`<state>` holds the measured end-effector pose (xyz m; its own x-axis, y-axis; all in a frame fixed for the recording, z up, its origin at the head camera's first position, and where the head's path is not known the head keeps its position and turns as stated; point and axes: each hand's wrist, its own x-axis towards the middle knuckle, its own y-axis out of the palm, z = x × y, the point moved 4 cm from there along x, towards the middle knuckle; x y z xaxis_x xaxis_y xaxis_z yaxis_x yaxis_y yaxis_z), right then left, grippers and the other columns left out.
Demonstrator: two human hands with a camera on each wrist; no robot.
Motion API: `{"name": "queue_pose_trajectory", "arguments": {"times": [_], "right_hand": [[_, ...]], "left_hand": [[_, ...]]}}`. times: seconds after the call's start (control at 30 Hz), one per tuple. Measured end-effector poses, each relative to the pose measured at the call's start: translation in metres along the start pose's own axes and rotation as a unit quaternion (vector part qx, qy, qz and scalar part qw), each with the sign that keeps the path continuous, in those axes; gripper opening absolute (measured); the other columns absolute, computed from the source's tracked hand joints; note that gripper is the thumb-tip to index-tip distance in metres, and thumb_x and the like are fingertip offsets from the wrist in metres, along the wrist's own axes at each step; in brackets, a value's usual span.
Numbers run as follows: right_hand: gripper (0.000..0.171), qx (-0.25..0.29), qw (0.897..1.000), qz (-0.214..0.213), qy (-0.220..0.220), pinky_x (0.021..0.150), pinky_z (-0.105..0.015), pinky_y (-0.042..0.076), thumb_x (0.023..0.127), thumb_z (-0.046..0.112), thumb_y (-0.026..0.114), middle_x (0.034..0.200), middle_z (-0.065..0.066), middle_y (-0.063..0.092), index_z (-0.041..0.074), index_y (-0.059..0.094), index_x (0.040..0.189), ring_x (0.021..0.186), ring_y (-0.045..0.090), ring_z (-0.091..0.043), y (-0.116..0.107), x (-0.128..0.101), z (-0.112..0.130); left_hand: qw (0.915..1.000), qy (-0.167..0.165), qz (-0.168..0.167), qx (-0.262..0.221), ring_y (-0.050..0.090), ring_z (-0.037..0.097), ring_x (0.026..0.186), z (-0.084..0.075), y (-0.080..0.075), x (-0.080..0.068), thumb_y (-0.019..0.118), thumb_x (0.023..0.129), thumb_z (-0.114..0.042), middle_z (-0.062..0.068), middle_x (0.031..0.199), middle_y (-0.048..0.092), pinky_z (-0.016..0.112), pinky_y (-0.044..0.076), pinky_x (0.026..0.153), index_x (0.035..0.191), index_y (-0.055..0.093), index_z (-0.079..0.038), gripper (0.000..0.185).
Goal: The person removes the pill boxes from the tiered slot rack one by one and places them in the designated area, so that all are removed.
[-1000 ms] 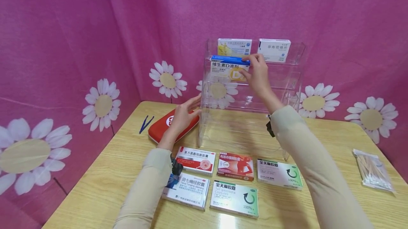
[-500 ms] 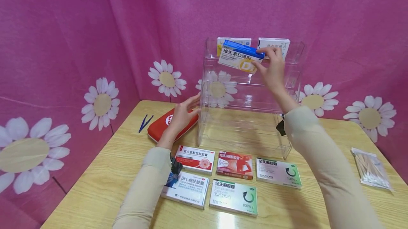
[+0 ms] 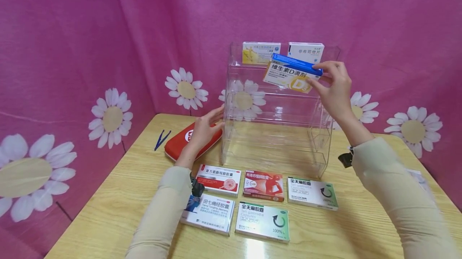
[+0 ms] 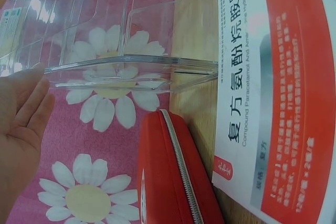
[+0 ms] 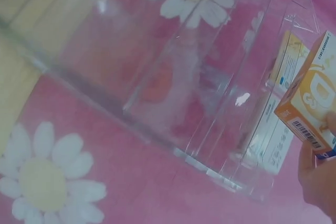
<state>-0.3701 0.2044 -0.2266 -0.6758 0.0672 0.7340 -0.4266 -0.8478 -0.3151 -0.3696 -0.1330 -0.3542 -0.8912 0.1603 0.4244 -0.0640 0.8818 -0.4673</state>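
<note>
**Head cam: vitamin D box held up at the clear rack**

Head view has the right hand (image 3: 333, 88) pinching a blue-topped vitamin D box (image 3: 292, 73) by its right end, thumb below and fingers on top, so the printed face points at the camera. It sits tilted, in the air, in front of the upper part of the clear acrylic rack (image 3: 325, 138) and not resting on any tier. The left hand (image 3: 203, 130) has relaxed, straight fingers laid against the rack's left wall, probably steadying it (that plastic looks light enough to slide).

Further out: a yellow box (image 3: 260, 52) and a white box (image 3: 306, 52) stand upright on the top tier, right behind the held box, so that row looks mostly taken. The lower tiers look bare. A red zip pouch (image 3: 180, 146) lies under the left hand, blue tweezers (image 3: 160, 139) just past it. Five more medicine boxes (image 3: 262, 221) lie flat on the wooden table (image 3: 108, 211) in front of the rack, between the forearms.
</note>
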Motion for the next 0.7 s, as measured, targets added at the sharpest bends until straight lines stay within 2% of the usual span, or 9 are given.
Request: {"name": "queue_pose_trajectory", "arguments": {"times": [0.17,0.4,0.7], "right_hand": [[0.034,-0.021,1.0,0.007,0.001,0.087,-0.002,0.049,0.082,0.0,0.074,0.105,0.022,0.041,-0.004,0.065,0.114,0.098,0.054,0.01,-0.025,-0.02,-0.005],[0.035,-0.029,0.999,0.022,-0.001,0.085,0.002,0.047,0.08,-0.009,0.072,0.108,0.024,0.044,-0.008,0.065,0.114,0.101,0.052,0.008,-0.061,-0.052,-0.018],[0.038,-0.074,0.996,0.052,0.023,0.08,0.007,0.043,0.079,-0.013,0.072,0.106,0.026,0.044,-0.008,0.063,0.116,0.094,0.051,0.016,-0.104,-0.097,-0.05]], "left_hand": [[1.0,0.006,-0.004,-0.002,0.062,0.028,0.124,0.001,0.001,0.0,0.068,0.089,-0.001,0.015,0.134,0.063,0.039,0.051,0.105,0.142,0.051,-0.01,0.057],[0.9998,0.02,-0.007,-0.004,0.062,0.03,0.122,-0.001,0.001,0.001,0.068,0.088,0.0,0.017,0.133,0.063,0.039,0.052,0.103,0.141,0.052,-0.006,0.056],[0.9996,0.027,-0.003,-0.011,0.061,0.031,0.124,-0.001,0.001,0.001,0.067,0.087,0.003,0.019,0.135,0.061,0.04,0.051,0.103,0.142,0.05,-0.003,0.057]]}}
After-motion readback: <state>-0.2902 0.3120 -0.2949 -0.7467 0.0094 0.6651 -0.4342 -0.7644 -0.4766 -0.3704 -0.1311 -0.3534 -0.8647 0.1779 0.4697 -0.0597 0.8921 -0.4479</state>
